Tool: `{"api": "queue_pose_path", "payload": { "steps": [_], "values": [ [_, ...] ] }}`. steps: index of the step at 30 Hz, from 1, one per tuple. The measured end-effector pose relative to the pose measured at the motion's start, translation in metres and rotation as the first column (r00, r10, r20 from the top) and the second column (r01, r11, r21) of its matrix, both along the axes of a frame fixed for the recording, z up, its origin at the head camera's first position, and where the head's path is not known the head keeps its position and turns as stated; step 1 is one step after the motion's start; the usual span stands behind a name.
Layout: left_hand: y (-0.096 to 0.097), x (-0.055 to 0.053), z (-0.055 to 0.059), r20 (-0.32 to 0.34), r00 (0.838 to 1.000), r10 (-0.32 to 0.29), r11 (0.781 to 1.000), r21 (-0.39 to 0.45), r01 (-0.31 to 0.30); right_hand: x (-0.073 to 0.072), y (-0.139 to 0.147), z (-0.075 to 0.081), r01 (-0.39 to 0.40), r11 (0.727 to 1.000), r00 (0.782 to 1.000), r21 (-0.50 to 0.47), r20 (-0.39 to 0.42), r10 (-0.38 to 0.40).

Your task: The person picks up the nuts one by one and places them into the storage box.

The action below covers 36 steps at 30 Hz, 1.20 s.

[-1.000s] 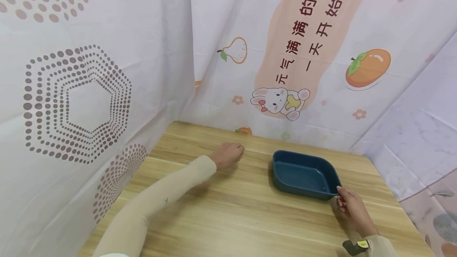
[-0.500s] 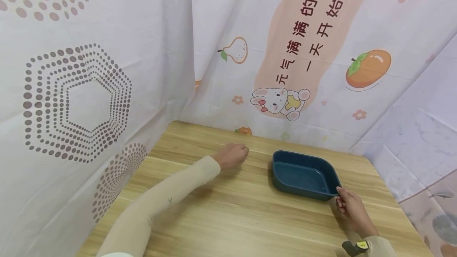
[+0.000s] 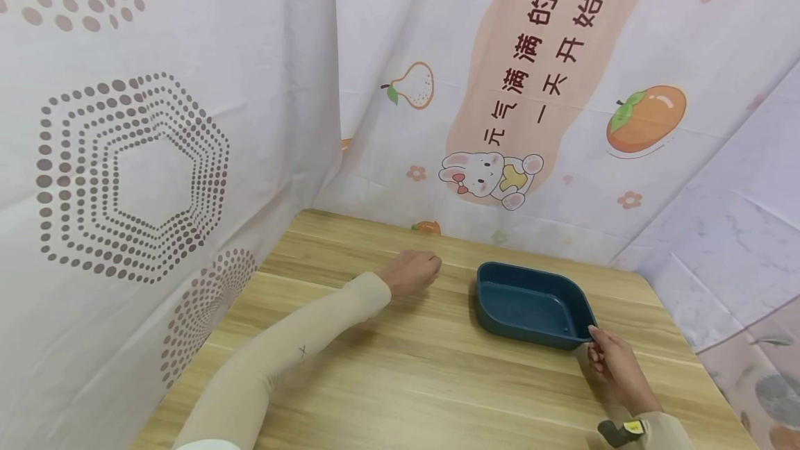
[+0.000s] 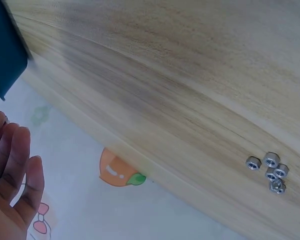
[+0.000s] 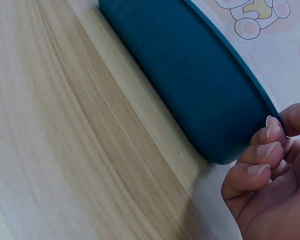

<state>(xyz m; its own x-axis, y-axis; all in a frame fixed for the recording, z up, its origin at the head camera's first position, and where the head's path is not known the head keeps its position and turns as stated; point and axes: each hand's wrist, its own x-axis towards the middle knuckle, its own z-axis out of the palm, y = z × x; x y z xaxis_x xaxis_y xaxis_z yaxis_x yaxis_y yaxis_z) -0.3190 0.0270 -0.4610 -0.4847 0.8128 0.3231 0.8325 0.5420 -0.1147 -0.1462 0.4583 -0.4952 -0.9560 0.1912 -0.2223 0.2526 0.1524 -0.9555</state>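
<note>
Dark-blue, round-cornered, plastic-looking box [image 3: 531, 305]: prob. light, stiff; R hand [image 3: 615, 363] pinches rim, sound hold. L hand [image 3: 409, 273] pinches tiny metal bit [image 4: 7, 120], prob. slippery; silvery hex nuts [image 4: 271, 159] behind L grip.

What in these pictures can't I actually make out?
- Left wrist view: the shiny bit the left hand pinches; its fingers hide most of it.
- Left wrist view: the exact number of nuts; they crowd and overlap.
- Left wrist view: most of the blue container, cut off by the picture's edge.
- Right wrist view: the container's inside, hidden by its own wall.
</note>
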Motion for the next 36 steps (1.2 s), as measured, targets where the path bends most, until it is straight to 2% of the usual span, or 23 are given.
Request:
{"api": "queue_pose_path", "payload": {
  "steps": [17, 27, 36],
  "values": [
    [0.022, 0.004, 0.001, 0.018, 0.999, 0.029, 0.999, -0.037, -0.028, 0.002, 0.0, -0.001, 0.005, 1.0, 1.0, -0.004, -0.004, -0.005],
    [0.037, 0.006, 0.004, 0.053, 0.998, 0.025, 1.0, -0.02, -0.024, 0.003, -0.003, 0.001, -0.006, 0.999, 0.998, -0.046, -0.063, 0.003],
    [0.051, 0.007, -0.003, 0.032, 0.999, 0.009, 1.0, -0.009, -0.008, 0.002, -0.003, 0.0, 0.004, 1.0, 0.999, -0.029, -0.05, -0.005]
  ]
}}
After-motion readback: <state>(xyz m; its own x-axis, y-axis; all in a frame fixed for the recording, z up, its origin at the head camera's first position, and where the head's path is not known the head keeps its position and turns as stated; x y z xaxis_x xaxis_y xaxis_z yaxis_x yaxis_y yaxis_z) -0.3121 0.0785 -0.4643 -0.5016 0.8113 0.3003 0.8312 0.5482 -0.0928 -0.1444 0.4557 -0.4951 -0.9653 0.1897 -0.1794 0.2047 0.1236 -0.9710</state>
